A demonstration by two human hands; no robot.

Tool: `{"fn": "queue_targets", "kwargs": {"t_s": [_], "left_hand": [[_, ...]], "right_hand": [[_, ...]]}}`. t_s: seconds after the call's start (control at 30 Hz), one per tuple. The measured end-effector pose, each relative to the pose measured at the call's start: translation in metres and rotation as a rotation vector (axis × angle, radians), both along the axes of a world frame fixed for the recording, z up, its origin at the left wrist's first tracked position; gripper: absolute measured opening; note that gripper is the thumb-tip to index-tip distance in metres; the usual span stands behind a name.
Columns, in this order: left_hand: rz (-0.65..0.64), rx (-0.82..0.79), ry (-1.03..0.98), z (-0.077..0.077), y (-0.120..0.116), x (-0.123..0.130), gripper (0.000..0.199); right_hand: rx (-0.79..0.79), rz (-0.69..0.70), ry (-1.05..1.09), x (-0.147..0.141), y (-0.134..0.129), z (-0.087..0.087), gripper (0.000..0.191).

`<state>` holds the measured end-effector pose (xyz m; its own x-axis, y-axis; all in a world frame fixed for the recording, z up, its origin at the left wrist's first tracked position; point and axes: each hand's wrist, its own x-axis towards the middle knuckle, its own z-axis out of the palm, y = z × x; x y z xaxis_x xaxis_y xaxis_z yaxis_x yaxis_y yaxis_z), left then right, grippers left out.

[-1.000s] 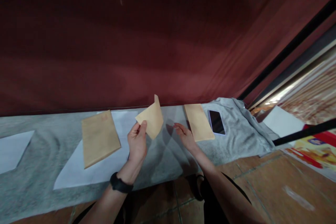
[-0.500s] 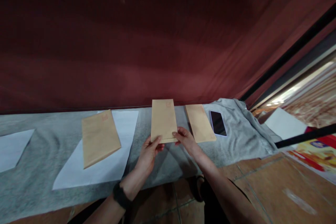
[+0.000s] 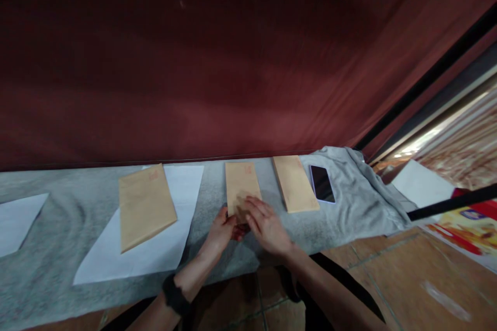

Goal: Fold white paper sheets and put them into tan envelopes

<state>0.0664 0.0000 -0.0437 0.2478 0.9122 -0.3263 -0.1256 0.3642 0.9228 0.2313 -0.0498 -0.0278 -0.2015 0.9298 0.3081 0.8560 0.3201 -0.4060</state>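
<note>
A brown paper envelope [image 3: 242, 178] with a small red print lies lengthwise in front of me. My left hand [image 3: 223, 230] pinches its lower left corner, thumb on top and fingers underneath. Across the lower end of the envelope, my right hand [image 3: 267, 225] rests with its fingers stretched out flat, covering part of that edge. A stack of similar envelopes [image 3: 296, 184] lies just to the right. Over to the left, another brown envelope [image 3: 146, 207] sits at an angle on white paper sheets [image 3: 186, 207].
A phone [image 3: 322, 184] lies beside the envelope stack. Grey cloth [image 3: 58, 284] covers the surface, bunched up at the right end. Another white sheet [image 3: 19, 222] is at the far left. A dark red curtain [image 3: 233, 62] hangs behind; a black bar [image 3: 450, 204] crosses at the right.
The envelope has come down toward me and lies lower. My right hand has let go of its lower right corner and moved onto its face, fingers flat.
</note>
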Motion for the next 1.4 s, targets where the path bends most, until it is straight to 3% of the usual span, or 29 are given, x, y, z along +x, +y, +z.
{"fn": "queue_targets", "kwargs": {"t_s": [0.07, 0.3, 0.43, 0.5, 0.6, 0.67, 0.83, 0.97, 1.2, 1.4], "left_hand": [[-0.03, 0.03, 0.064, 0.001, 0.0, -0.001, 0.023], [-0.215, 0.168, 0.559, 0.013, -0.001, -0.014, 0.017], [-0.207, 0.562, 1.13, 0.021, 0.0, -0.024, 0.017], [-0.193, 0.811, 1.256, 0.018, 0.0, -0.022, 0.021], [-0.258, 1.109, 1.153, 0.004, -0.005, -0.013, 0.037], [-0.329, 1.205, 1.089, -0.007, -0.01, -0.007, 0.048], [-0.44, 1.265, 1.108, -0.025, -0.019, -0.01, 0.066], [-0.414, 1.373, 1.175, -0.031, -0.022, -0.017, 0.073], [-0.454, 1.514, 1.149, -0.033, -0.026, -0.022, 0.073], [-0.519, 1.518, 1.115, -0.031, -0.029, -0.022, 0.074]], "right_hand": [[-0.008, 0.121, -0.041, -0.014, -0.011, -0.007, 0.054], [-0.02, 0.058, -0.164, -0.023, -0.027, -0.034, 0.069], [0.031, 0.04, -0.17, -0.018, -0.027, -0.033, 0.069], [0.027, 0.027, -0.164, -0.017, -0.026, -0.034, 0.065], [0.003, -0.01, -0.154, -0.016, -0.024, -0.037, 0.059], [-0.013, -0.03, -0.156, -0.015, -0.022, -0.039, 0.058], [-0.068, -0.066, -0.186, -0.009, -0.017, -0.039, 0.056], [-0.046, -0.112, -0.197, -0.003, -0.011, -0.039, 0.052], [-0.044, -0.237, -0.181, 0.003, 0.007, -0.035, 0.05], [-0.073, -0.26, -0.179, 0.003, 0.011, -0.03, 0.052]]}}
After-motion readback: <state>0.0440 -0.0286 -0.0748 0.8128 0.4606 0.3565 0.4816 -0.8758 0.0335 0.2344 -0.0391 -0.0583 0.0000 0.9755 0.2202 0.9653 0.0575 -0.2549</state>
